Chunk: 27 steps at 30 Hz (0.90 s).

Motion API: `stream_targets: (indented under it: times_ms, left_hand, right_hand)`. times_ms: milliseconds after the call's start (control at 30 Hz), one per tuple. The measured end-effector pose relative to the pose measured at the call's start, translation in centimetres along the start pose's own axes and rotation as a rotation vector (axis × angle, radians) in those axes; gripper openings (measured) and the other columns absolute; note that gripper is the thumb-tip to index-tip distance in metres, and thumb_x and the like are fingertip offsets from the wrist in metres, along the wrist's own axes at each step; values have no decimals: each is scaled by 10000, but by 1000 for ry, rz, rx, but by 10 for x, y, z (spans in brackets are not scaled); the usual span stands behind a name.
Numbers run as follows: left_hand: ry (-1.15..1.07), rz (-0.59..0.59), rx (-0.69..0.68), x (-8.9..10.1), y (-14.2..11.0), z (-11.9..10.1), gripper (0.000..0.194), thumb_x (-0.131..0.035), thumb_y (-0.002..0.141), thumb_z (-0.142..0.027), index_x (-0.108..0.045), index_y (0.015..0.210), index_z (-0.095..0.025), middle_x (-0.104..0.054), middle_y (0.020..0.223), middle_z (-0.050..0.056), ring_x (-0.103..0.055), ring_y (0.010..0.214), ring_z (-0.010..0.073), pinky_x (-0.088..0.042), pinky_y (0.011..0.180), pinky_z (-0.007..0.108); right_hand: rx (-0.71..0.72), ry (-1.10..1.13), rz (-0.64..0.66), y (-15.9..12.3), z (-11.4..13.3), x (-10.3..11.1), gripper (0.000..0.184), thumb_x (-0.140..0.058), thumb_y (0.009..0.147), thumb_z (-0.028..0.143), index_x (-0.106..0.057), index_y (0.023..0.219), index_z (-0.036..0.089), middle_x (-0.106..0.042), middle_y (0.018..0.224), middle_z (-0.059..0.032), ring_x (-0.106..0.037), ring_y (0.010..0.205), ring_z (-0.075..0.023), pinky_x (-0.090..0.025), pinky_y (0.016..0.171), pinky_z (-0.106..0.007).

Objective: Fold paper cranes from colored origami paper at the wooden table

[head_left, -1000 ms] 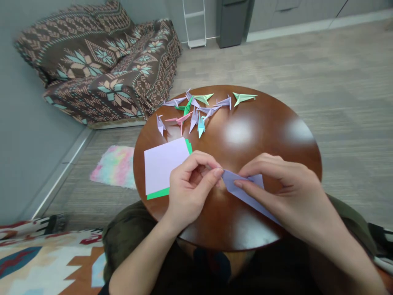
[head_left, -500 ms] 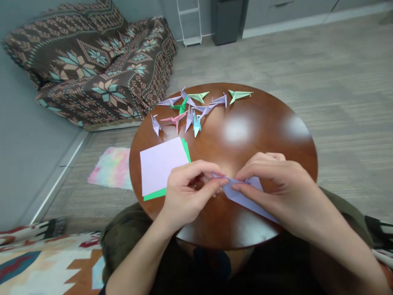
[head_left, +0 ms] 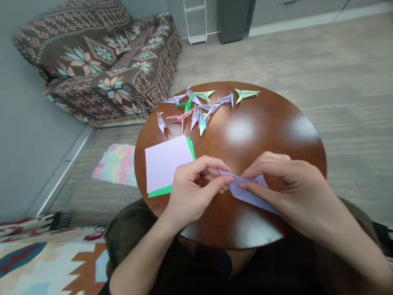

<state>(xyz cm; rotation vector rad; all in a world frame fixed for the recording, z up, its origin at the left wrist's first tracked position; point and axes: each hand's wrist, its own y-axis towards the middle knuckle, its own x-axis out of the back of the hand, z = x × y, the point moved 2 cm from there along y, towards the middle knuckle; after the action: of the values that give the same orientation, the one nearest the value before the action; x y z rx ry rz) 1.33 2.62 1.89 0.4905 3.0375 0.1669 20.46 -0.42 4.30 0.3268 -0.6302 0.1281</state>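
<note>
A partly folded sheet of purple origami paper [head_left: 250, 196] is held between my two hands above the near part of the round brown table [head_left: 276, 131]. My left hand [head_left: 196, 188] pinches its left tip between thumb and forefinger. Thumb and fingers of my right hand [head_left: 279, 184] grip the upper edge a little farther right and hide part of the sheet. Left of my hands lies a stack of square paper, a lilac sheet [head_left: 166, 164] on top and green sheets [head_left: 160, 191] showing beneath.
Several folded paper cranes lie along the table's far left, among them a pink one [head_left: 181, 119], a blue one [head_left: 202, 123] and a light green one [head_left: 245, 94]. A covered sofa [head_left: 113, 78] stands beyond, with a pastel rug [head_left: 115, 166] on the floor.
The view has shifted slightly, so everything sits a little farther right. Both hands keep their pinch on the purple paper; the left fingertips look slightly more apart.
</note>
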Motion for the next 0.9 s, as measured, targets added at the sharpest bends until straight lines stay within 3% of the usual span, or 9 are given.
stream_targets:
  times_ms: [267,567,900]
  left_hand:
    - [-19,12,30,-1,1,-1,199,-884,759,-99,-752,890,-170,-732,669,-31,-699,576,78,-564,577,119]
    - [-121,27,127,2,5,2,81,-847,827,-161,-767,816,-157,-737,631,-10,-684,550,81,-569,558,140]
    - [-195,28,42,9,5,6,58,-845,833,-150,-809,798,-180,-748,771,1,-659,594,62,-525,540,149]
  right_hand:
    - [-21,2,9,0,-1,1,110,-799,881,164,-790,791,227,-769,719,11,-658,708,-181,-447,742,-341]
    - [-78,29,43,2,-3,0,136,-808,861,126,-794,774,229,-773,723,25,-659,706,-164,-451,725,-331]
    - [-87,26,62,3,-2,-2,133,-792,863,133,-788,775,233,-765,725,26,-658,715,-166,-451,733,-342]
